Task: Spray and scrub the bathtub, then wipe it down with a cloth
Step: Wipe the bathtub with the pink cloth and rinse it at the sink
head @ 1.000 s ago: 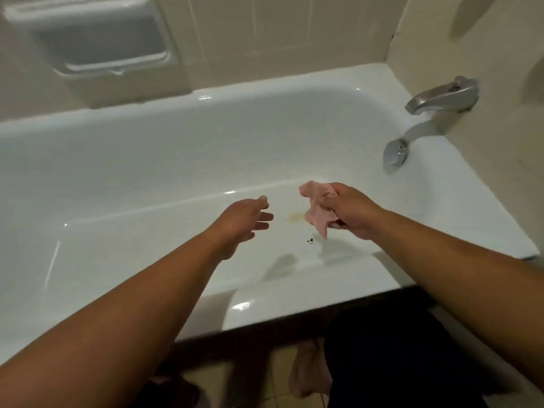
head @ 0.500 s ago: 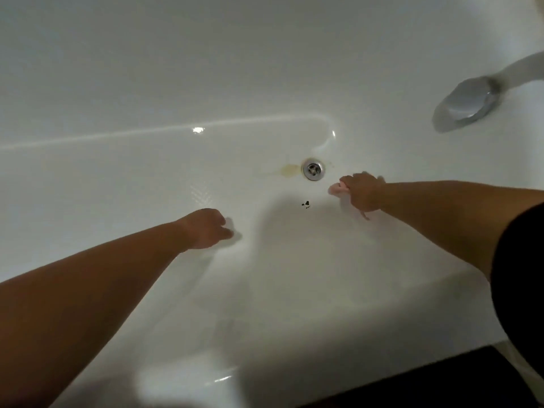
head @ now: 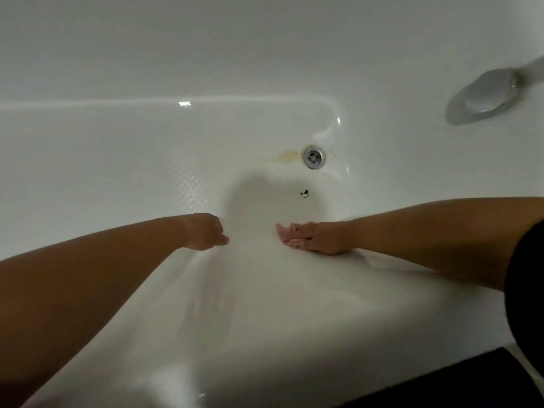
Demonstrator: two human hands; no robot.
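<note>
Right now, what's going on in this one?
A person leans over a white bathtub with both arms inside. The right hand holds a pink cloth against the tub's near side, apparently wiping low down. The left hand holds nothing and sits close to the tub surface. A yellowish stain beside the drain and some dark specks nearer the hands are not yet wiped away.
</note>
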